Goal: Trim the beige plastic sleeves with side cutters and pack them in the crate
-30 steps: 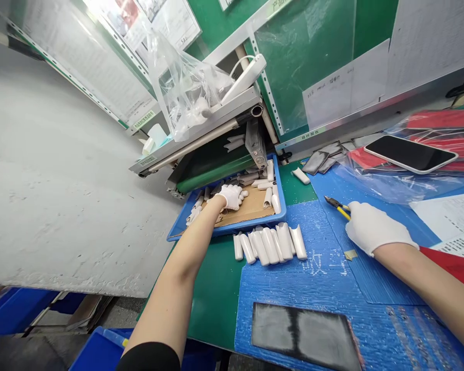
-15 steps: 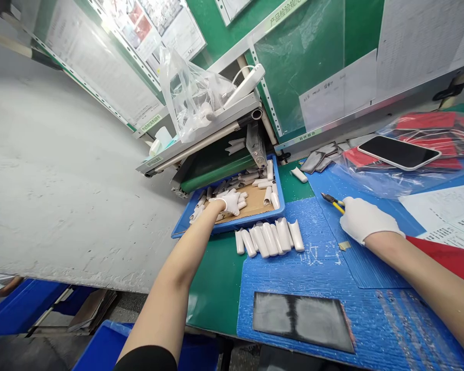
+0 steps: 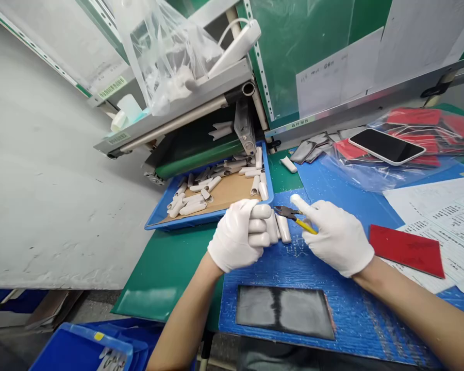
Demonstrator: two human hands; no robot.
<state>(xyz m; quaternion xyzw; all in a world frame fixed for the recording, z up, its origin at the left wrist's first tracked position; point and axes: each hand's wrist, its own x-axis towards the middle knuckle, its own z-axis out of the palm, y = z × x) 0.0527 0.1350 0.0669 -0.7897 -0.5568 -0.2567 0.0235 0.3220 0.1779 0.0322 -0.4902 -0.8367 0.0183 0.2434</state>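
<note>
My left hand (image 3: 235,236) in a white glove is curled over the row of white tube pieces on the mat, its fingers closed on a white tube piece (image 3: 271,229). Most of that row is hidden beneath the hand, and one more white tube piece (image 3: 283,229) lies just right of it. My gloved right hand (image 3: 334,237) grips yellow-handled side cutters (image 3: 294,219), whose black jaws point left toward the pieces, a short way from them.
A blue tray (image 3: 212,219) with a cardboard liner holds several white pieces behind my hands. A blue mat (image 3: 344,257) carries a dark rectangular pad (image 3: 284,312). To the right lie a red card (image 3: 406,251), printed papers (image 3: 448,221), and a phone (image 3: 386,147) on a plastic bag.
My left hand has left the tray and come down over the row on the mat. My right hand has moved left with the cutters, and the view has shifted.
</note>
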